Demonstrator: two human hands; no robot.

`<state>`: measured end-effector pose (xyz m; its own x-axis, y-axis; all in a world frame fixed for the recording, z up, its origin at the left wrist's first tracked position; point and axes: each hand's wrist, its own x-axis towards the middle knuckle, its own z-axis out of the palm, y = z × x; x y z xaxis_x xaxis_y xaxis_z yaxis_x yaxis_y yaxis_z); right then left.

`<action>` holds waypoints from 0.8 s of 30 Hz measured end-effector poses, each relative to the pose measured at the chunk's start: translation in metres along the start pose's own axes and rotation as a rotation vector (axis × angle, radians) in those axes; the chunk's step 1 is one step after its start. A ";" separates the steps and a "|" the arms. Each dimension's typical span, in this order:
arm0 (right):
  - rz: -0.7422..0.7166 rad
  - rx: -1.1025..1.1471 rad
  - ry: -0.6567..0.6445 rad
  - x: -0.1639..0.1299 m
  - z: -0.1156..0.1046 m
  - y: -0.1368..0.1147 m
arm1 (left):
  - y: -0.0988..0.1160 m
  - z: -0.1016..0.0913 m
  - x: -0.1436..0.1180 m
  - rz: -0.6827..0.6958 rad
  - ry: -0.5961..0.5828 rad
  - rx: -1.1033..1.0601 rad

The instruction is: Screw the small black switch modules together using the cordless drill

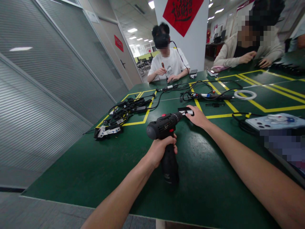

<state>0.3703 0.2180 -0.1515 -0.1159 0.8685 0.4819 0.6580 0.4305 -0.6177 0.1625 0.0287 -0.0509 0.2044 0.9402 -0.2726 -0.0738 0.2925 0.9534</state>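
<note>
My left hand (pixel 160 150) is wrapped round the grip of a black cordless drill (pixel 162 126) with red buttons. The drill points away from me, its chuck end up against a small black-and-white part (pixel 187 110) on the table. Fingers of my right hand (pixel 197 116) are closed on the right end of that part. Whether the drill bit actually touches the part cannot be made out, since the tip is too small to see clearly.
Tangled black cables (pixel 133 106) and a black-and-white bracket (pixel 108 131) lie to the left on the green table (pixel 95 168). Further back are a tool with a cord (pixel 209 96) and a white ring (pixel 245 94). A phone (pixel 274 122) lies at right. Two people sit opposite.
</note>
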 end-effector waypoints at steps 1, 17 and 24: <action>-0.002 0.001 0.000 0.000 0.000 0.000 | 0.000 0.000 0.000 0.001 0.004 -0.002; -0.005 0.001 -0.001 -0.001 -0.001 0.000 | 0.001 0.001 0.000 0.017 0.000 -0.003; -0.003 -0.024 -0.001 -0.001 -0.001 -0.001 | 0.000 0.000 0.000 0.031 -0.005 -0.003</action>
<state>0.3709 0.2164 -0.1506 -0.1191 0.8675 0.4829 0.6756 0.4272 -0.6008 0.1628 0.0286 -0.0505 0.2074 0.9477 -0.2427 -0.0826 0.2642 0.9609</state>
